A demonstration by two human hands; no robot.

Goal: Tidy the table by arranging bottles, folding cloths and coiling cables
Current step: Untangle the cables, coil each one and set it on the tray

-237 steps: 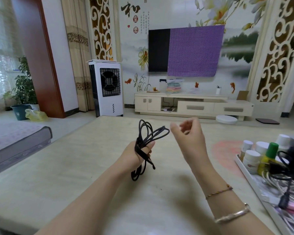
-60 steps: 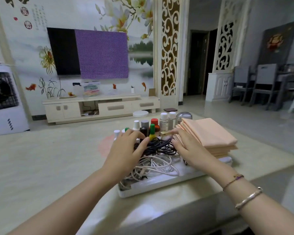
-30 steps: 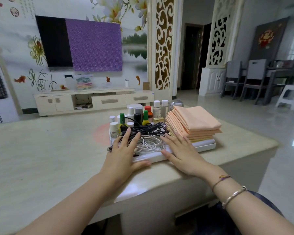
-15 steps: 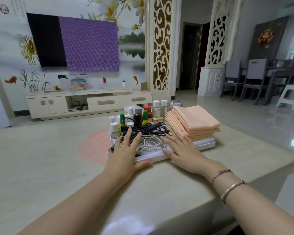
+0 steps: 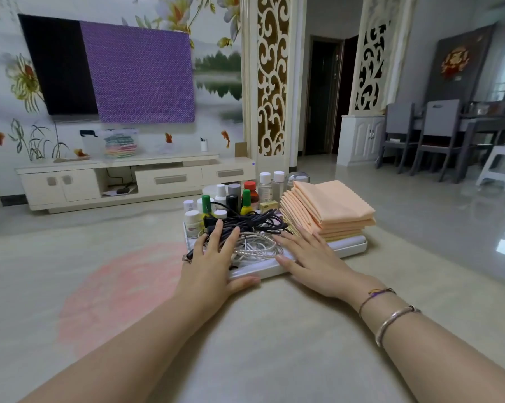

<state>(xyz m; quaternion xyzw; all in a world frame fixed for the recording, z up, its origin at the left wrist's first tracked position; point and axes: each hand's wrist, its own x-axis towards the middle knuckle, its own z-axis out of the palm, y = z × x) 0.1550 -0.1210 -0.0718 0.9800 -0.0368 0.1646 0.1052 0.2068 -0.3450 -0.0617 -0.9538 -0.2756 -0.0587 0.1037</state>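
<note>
A: Which step is in hand?

B: The closing one, I judge. The white tray (image 5: 347, 248) in the middle of the frame holds everything: bottles (image 5: 239, 196) standing in a cluster at its far left, folded peach cloths (image 5: 329, 207) stacked at its right, and coiled cables (image 5: 254, 234) at the near side, dark ones lying over pale ones.

A: And the hands?

B: The left hand (image 5: 213, 263) lies flat with fingers spread, its fingertips on the cables and its thumb along the tray's near rim. The right hand (image 5: 312, 260) is flat and spread too, resting over the near rim just right of the cables. Neither grip pinches anything.

A: So pressing or pushing?

B: I cannot tell which; the palms suit either settling the cables or sliding the tray over the surface (image 5: 245, 344).

A: What does the next move call for?

B: Probably an even push from both palms so the tray goes straight and the bottles stay upright. One dark cable end (image 5: 190, 253) hangs over the left rim, just beside the left hand; tucking it in would finish the job.
</note>
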